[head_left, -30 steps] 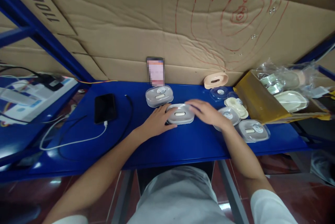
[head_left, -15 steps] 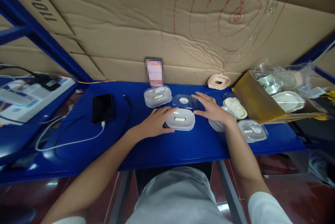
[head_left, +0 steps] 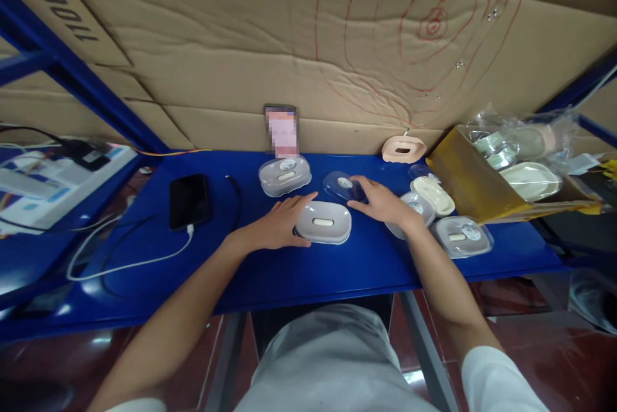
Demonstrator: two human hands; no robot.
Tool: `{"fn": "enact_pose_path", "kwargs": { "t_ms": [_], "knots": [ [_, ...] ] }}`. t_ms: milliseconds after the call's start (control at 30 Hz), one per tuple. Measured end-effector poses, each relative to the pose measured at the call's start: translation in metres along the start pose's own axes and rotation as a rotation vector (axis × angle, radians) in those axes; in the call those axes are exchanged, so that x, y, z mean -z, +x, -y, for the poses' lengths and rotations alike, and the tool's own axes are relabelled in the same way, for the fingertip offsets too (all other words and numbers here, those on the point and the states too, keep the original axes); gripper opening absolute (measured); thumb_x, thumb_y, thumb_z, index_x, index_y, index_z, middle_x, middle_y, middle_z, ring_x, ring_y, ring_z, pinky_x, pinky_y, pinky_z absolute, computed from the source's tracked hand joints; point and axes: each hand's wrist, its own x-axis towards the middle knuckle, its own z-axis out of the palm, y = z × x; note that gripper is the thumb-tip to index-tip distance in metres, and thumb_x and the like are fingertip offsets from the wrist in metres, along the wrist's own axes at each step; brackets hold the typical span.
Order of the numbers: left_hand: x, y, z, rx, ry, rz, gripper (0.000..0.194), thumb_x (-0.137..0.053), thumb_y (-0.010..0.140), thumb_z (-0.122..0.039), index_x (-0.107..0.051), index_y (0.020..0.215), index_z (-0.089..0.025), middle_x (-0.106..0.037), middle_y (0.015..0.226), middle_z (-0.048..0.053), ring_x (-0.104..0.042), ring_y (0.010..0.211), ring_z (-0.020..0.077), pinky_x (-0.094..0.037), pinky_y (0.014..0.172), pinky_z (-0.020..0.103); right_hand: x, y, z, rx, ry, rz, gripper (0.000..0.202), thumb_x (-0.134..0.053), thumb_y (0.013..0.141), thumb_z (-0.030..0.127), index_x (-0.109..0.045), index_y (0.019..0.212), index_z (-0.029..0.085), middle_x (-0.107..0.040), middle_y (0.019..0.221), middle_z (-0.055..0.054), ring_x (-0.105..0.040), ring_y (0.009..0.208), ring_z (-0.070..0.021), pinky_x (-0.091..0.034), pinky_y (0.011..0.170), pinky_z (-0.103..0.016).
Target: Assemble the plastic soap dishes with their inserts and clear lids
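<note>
Fingers of the left hand [head_left: 277, 225] are gripping the left end of a grey case [head_left: 330, 214], the thumb lying along its near edge and the fingertips reaching past the far corner, so that end is staying hidden. The grey case is sitting just below the middle of the frame, a pale bar [head_left: 322, 222] showing at its centre. Slightly higher and to the right, the right hand [head_left: 378, 201] is pinching the right end of a clear lid [head_left: 332, 186]; whether the lid is touching the tabletop is hard to tell.

Both forearms are slanting in from the lower corners, the left sleeve being mostly cut off by the bottom edge.

Around them, a covered case [head_left: 284, 175] is resting upper left of the grey one, before a propped phone [head_left: 282, 132] whose screen is showing only as blurred blocks. Right of centre, the right wrist is partly hiding a grey piece [head_left: 417, 200]; a cream piece [head_left: 434, 195] is lying close by.

The blue table [head_left: 289, 277] is stretching across the frame, a black phone [head_left: 189, 202] lying at left. At right, an open carton [head_left: 453, 174] is holding crinkled plastic bags [head_left: 530, 135], their contents blurring together. Cardboard [head_left: 216, 45] is filling the top, its black lettering running off the upper left.
</note>
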Motion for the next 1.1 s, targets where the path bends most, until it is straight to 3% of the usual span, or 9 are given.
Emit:
{"fn": "enact_pose_path", "kwargs": {
  "t_ms": [67,167,333,433,633,767,900,1100],
  "knots": [
    [-0.003,0.003,0.004,-0.01,-0.021,-0.038,0.123,-0.088,0.081,-0.053,-0.015,0.176,-0.026,-0.031,0.178,0.023,-0.031,0.163,0.0505,-0.029,0.127,0.072,0.012,-0.005,0.0,0.03,0.14,0.027,0.061,-0.063,0.106,0.047,-0.046,0.16,0.024,-0.067,0.151,-0.015,-0.069,0.134,-0.0309,-0.055,0.114,-0.051],
    [-0.005,0.006,0.008,-0.042,-0.084,-0.091,0.127,-0.09,0.079,-0.054,-0.013,0.176,-0.027,-0.029,0.179,0.021,-0.031,0.165,0.0464,-0.028,0.131,0.065,0.019,-0.011,0.006,0.198,0.315,0.181,0.057,-0.064,0.106,0.047,-0.05,0.159,0.029,-0.066,0.153,-0.009,-0.068,0.135,-0.0257,-0.054,0.117,-0.047],
    [-0.005,0.007,0.01,-0.105,-0.157,-0.137,0.122,-0.09,0.081,-0.055,-0.016,0.175,-0.032,-0.024,0.182,0.014,-0.026,0.167,0.0411,-0.027,0.134,0.061,0.003,-0.012,0.034,0.386,0.236,0.172,0.044,-0.071,0.102,0.031,-0.065,0.145,0.027,-0.055,0.164,-0.012,-0.049,0.155,-0.0277,-0.042,0.129,-0.051],
    [-0.005,0.009,0.011,-0.122,-0.154,-0.143,0.113,-0.091,0.081,-0.055,-0.028,0.172,-0.032,-0.034,0.178,0.014,-0.03,0.166,0.041,-0.029,0.134,0.06,-0.008,-0.012,0.046,0.392,0.196,0.156,0.041,-0.076,0.098,0.024,-0.067,0.138,0.028,-0.051,0.167,-0.011,-0.039,0.162,-0.0296,-0.037,0.131,-0.056],
    [-0.004,0.011,0.008,-0.12,-0.135,-0.171,0.104,-0.091,0.081,-0.052,-0.037,0.167,-0.03,-0.045,0.172,0.013,-0.042,0.16,0.0392,-0.034,0.132,0.057,-0.012,-0.011,0.045,0.422,0.177,0.126,0.028,-0.07,0.099,0.015,-0.07,0.125,0.025,-0.055,0.162,-0.012,-0.039,0.162,-0.0289,-0.038,0.131,-0.056],
    [-0.005,0.01,0.005,-0.121,-0.135,-0.202,0.098,-0.091,0.082,-0.05,-0.041,0.162,-0.026,-0.046,0.17,0.015,-0.045,0.157,0.0391,-0.038,0.13,0.056,-0.013,-0.01,0.041,0.448,0.165,0.113,0.043,-0.068,0.096,0.009,-0.069,0.135,0.027,-0.055,0.164,-0.01,-0.038,0.163,-0.0284,-0.036,0.132,-0.058],
    [-0.007,0.011,0.008,-0.131,-0.148,-0.211,0.099,-0.091,0.082,-0.051,-0.038,0.163,-0.027,-0.045,0.171,0.015,-0.045,0.157,0.0395,-0.037,0.13,0.058,-0.015,-0.008,0.04,0.447,0.176,0.098,0.064,-0.067,0.095,0.009,-0.058,0.155,0.03,-0.051,0.168,-0.01,-0.037,0.164,-0.0276,-0.032,0.134,-0.06],
    [-0.007,0.013,0.011,-0.156,-0.172,-0.211,0.098,-0.09,0.082,-0.051,-0.04,0.163,-0.03,-0.046,0.171,0.013,-0.043,0.159,0.0401,-0.036,0.131,0.06,-0.015,-0.008,0.044,0.424,0.156,0.106,0.06,-0.067,0.096,0.011,-0.058,0.153,0.028,-0.05,0.167,-0.014,-0.039,0.162,-0.0297,-0.036,0.132,-0.058]
  ]
}}
